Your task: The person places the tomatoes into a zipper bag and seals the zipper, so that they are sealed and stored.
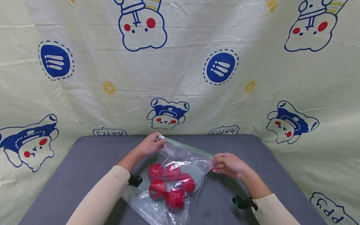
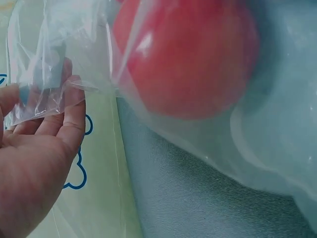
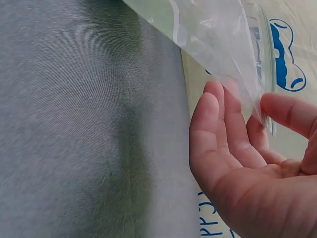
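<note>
A clear zip bag (image 1: 180, 157) with a green strip along its mouth lies tilted in front of me. Several red tomatoes (image 1: 175, 200) sit inside it, one with a green stem spot. My left hand (image 1: 152, 144) pinches the bag's upper left corner, beside a small white slider (image 1: 161, 137). The upper right corner is pinched between thumb and finger of my right hand (image 1: 229, 165). In the left wrist view one tomato (image 2: 188, 59) shows large through the plastic. The right wrist view shows the strip's end (image 3: 270, 119) between thumb and fingertips.
A grey table (image 1: 233, 190) lies under the bag. Behind and beside it hangs a pale printed cloth (image 1: 180, 78). A pale round shape (image 1: 194, 172) shows at the bag's right side; whether it is print or an object, I cannot tell.
</note>
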A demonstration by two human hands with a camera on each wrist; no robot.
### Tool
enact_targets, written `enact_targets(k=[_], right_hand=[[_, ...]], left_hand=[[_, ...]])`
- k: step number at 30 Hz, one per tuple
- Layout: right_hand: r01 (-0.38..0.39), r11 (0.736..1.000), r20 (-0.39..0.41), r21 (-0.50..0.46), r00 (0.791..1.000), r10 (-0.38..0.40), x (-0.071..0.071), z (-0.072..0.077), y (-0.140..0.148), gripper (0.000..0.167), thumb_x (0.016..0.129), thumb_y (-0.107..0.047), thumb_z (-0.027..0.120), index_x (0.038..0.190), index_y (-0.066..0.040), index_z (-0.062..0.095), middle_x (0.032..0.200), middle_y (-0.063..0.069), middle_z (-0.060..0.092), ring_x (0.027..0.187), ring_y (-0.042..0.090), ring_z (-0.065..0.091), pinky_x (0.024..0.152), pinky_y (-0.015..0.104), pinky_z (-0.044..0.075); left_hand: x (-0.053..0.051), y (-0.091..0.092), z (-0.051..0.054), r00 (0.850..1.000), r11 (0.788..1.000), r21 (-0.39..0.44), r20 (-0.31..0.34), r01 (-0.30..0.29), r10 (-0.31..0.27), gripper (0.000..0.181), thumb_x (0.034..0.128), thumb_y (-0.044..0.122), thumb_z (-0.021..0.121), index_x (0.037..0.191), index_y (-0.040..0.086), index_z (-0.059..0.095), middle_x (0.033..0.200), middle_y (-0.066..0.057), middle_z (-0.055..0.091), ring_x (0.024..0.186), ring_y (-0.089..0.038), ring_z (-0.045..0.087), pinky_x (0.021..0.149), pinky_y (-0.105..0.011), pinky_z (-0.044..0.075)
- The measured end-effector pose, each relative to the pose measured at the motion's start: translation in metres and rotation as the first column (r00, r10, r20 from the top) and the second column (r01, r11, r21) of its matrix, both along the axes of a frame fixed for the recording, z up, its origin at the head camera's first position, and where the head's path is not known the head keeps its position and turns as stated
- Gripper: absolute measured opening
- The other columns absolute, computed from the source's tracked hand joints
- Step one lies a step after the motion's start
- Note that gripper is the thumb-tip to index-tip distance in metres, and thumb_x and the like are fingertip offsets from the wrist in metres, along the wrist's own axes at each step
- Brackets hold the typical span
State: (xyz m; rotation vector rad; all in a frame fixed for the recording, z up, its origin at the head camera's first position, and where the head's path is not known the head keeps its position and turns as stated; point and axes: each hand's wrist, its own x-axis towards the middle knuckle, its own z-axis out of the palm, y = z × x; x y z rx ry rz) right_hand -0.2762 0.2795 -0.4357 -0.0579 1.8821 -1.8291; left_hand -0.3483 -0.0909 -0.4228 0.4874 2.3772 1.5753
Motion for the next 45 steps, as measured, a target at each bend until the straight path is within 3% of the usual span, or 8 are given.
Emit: enact_targets(k=[9,13,19,27,36,45], right_hand=[[0.120,0.993,0.043,0.009,0.992,-0.120,-0.026,0.004,-0.011,0.015,0.106,-0.012,0.053,0.113,0.001,0.052,0.095,0.003,0.072,0.087,0.017,0.071,0.090,0.035,0.061],[0.145,0.989,0.052,-0.007,0.988,-0.144,-0.039,0.007,-0.017,0.015,0.107,-0.012,0.050,0.113,0.002,0.053,0.094,0.003,0.071,0.088,0.017,0.070,0.087,0.033,0.060],[0.206,0.978,0.074,-0.021,0.976,-0.204,-0.055,0.010,-0.028,0.013,0.107,-0.012,0.050,0.109,0.000,0.055,0.092,0.002,0.071,0.087,0.016,0.068,0.082,0.030,0.059],[0.298,0.954,0.085,-0.040,0.952,-0.294,-0.072,0.007,-0.047,0.016,0.107,-0.013,0.053,0.115,0.000,0.057,0.091,0.001,0.068,0.087,0.015,0.065,0.079,0.028,0.057],[0.385,0.917,0.113,-0.100,0.920,-0.374,-0.088,0.006,-0.063,0.008,0.105,-0.012,0.058,0.103,-0.006,0.063,0.088,0.001,0.069,0.085,0.015,0.065,0.076,0.027,0.056],[0.410,0.908,0.054,-0.080,0.912,-0.407,-0.089,0.002,-0.067,0.012,0.103,-0.012,0.061,0.110,-0.003,0.062,0.084,0.000,0.068,0.080,0.013,0.065,0.075,0.026,0.055]], left_hand=[[0.005,-0.006,-0.002,0.998,0.999,0.018,0.032,-0.051,0.050,0.014,0.1079,0.018,0.053,0.107,0.004,0.051,0.098,-0.014,0.074,0.078,-0.018,0.061,0.079,-0.038,0.056],[0.006,-0.010,-0.004,0.996,0.997,0.025,0.043,-0.079,0.078,0.016,0.1083,0.021,0.053,0.109,0.005,0.052,0.102,-0.013,0.073,0.084,-0.019,0.065,0.079,-0.033,0.058],[0.011,-0.013,-0.008,0.993,0.992,0.072,0.051,-0.108,0.104,0.018,0.1084,0.022,0.053,0.110,0.004,0.052,0.095,-0.011,0.069,0.081,-0.018,0.062,0.074,-0.029,0.056],[0.018,-0.013,-0.016,0.983,0.975,0.125,0.049,-0.185,0.180,0.020,0.1080,0.021,0.054,0.114,0.002,0.051,0.084,-0.004,0.059,0.074,-0.016,0.053,0.072,-0.034,0.052],[0.023,-0.018,-0.021,0.969,0.943,0.220,0.075,-0.248,0.237,0.018,0.1077,0.019,0.054,0.108,0.001,0.053,0.082,-0.002,0.061,0.072,-0.014,0.055,0.068,-0.027,0.052],[0.018,-0.022,-0.033,0.953,0.879,0.369,0.140,-0.303,0.270,0.019,0.1058,0.014,0.057,0.111,-0.005,0.058,0.079,0.006,0.067,0.072,-0.010,0.058,0.070,-0.023,0.056]])
